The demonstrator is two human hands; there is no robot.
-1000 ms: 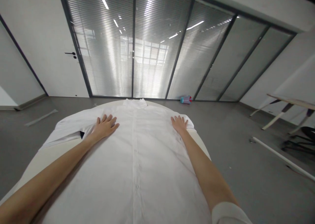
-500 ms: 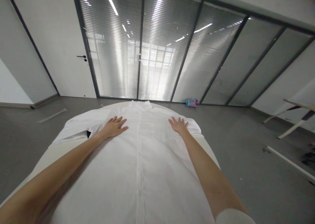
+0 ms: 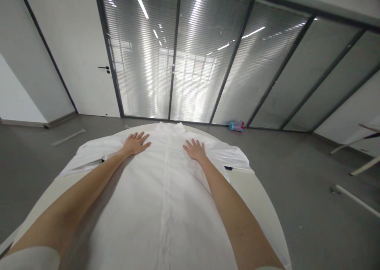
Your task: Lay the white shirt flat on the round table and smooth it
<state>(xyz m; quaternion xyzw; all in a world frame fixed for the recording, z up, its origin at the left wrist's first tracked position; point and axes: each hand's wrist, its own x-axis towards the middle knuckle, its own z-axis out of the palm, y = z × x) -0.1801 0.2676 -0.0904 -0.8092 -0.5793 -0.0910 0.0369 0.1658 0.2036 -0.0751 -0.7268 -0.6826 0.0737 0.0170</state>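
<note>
Since the earlier frame, the right hand [image 3: 194, 150] has slid inward across the cloth, closer to the button placket, and the view has swung slightly. The left hand [image 3: 135, 143] lies at about the same spot on the shirt. Both hands are flat and palm down, their fingers spread wide, pressing on the cloth and gripping nothing.

The white button-front shirt [image 3: 166, 222] lies between and beneath the hands, buttoned, with its collar just beyond them. Its sleeves spread outward past each hand, and the cloth looks smooth, with soft creases near the shoulders. A small dark patch shows at the fabric's edge outside each hand, too small to identify. Under the shirt, a pale curved table [image 3: 255, 195] shows beyond the right forearm.
</note>
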